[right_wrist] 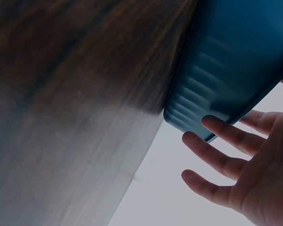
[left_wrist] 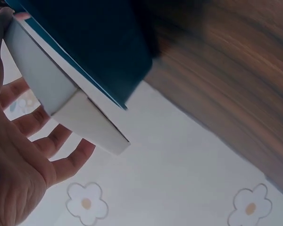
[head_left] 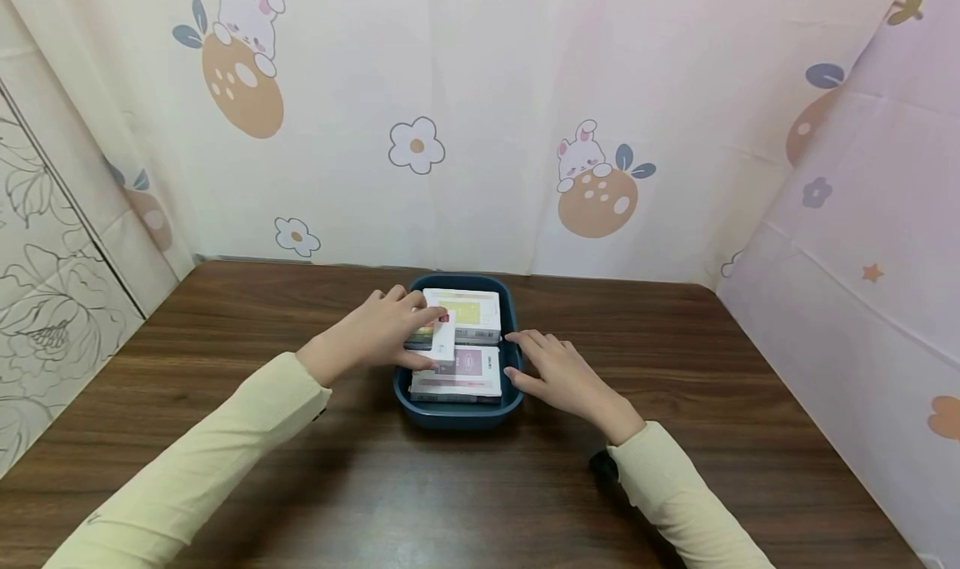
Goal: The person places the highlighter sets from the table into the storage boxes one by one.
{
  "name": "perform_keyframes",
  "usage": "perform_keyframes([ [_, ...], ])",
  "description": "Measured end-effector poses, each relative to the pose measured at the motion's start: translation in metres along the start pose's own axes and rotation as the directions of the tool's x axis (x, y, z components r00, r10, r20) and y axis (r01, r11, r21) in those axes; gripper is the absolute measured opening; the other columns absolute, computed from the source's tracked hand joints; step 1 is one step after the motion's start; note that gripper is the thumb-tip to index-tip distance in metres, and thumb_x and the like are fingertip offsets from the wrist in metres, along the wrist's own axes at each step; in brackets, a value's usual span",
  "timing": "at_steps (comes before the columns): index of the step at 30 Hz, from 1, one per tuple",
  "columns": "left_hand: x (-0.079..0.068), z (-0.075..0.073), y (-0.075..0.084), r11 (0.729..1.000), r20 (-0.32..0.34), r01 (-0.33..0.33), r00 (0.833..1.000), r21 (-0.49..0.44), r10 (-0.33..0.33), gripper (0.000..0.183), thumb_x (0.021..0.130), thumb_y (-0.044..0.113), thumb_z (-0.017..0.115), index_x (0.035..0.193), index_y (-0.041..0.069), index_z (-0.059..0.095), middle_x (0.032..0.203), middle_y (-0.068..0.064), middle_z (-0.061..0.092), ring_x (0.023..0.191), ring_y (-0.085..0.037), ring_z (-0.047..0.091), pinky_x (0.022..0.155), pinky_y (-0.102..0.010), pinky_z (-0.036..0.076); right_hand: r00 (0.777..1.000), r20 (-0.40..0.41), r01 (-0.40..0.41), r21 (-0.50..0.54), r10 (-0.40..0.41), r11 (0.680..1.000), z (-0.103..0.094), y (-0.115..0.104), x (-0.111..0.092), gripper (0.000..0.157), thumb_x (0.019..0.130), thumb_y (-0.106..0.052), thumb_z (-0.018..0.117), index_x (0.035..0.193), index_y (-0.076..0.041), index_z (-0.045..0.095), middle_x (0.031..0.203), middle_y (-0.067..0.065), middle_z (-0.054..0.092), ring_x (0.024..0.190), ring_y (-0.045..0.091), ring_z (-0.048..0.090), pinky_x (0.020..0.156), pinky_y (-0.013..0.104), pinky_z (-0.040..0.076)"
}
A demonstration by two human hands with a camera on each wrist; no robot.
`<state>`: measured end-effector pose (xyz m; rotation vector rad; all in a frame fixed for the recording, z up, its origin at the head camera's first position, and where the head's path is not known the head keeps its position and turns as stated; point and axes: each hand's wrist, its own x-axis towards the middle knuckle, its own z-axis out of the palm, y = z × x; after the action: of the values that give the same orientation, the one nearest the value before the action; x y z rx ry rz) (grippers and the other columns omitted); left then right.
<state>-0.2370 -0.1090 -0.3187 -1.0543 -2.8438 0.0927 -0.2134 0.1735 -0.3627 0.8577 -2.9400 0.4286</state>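
A dark blue plastic basket (head_left: 459,419) stands on the table with flat white boxes in it, one with a yellow-green panel (head_left: 480,298) at the back and one with a purple panel (head_left: 480,377) in front. Over its left side, my left hand (head_left: 378,331) grips a white box (head_left: 444,348) with a small red mark between thumb and fingers. That box (left_wrist: 89,117) shows its plain white sides in the left wrist view. At the right rim, my right hand (head_left: 558,373) touches the basket with relaxed, spread fingers. The right wrist view shows those fingers beside the basket's ribbed outer wall (right_wrist: 203,89).
The brown wooden table (head_left: 450,502) extends around the basket. Behind it hangs a pale curtain (head_left: 487,202) with rabbit and flower prints, and more cloth hangs at both sides. A dark strap-like object (head_left: 603,466) shows beside the right sleeve.
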Motion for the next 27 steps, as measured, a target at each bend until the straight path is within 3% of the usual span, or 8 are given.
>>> perform_keyframes([
  [6,0.007,0.0,0.014,0.999,-0.021,-0.034,0.999,0.038,0.035,0.072,0.074,0.066,0.057,0.132,0.024,0.047,0.115,-0.008,0.055,0.096,-0.025,0.049,0.075,-0.039,0.046,1.0,0.008,-0.008,0.002,0.008,1.0,0.001,0.001,0.001,0.054,0.091,-0.046,0.047,0.134,-0.014,0.043,0.135,0.008,0.047,0.122,0.028,0.045,0.099,0.055,0.034],
  [22,0.027,0.002,0.038,0.994,-0.118,-0.092,0.988,0.057,0.098,0.073,0.075,0.069,0.054,0.132,0.024,0.046,0.116,-0.006,0.056,0.097,-0.023,0.051,0.079,-0.04,0.049,1.0,-0.002,0.009,0.0,-0.009,1.0,0.0,0.001,0.0,0.054,0.091,-0.045,0.048,0.134,-0.013,0.043,0.133,0.009,0.049,0.118,0.027,0.049,0.096,0.056,0.036],
  [27,0.032,0.006,0.044,0.995,-0.09,-0.083,0.992,0.052,0.088,0.074,0.075,0.069,0.053,0.133,0.025,0.044,0.119,-0.006,0.055,0.099,-0.024,0.052,0.082,-0.042,0.049,1.0,-0.006,0.011,-0.005,-0.011,1.0,0.0,0.0,0.0,0.053,0.091,-0.042,0.05,0.134,-0.013,0.043,0.132,0.009,0.049,0.117,0.027,0.049,0.095,0.055,0.037],
])
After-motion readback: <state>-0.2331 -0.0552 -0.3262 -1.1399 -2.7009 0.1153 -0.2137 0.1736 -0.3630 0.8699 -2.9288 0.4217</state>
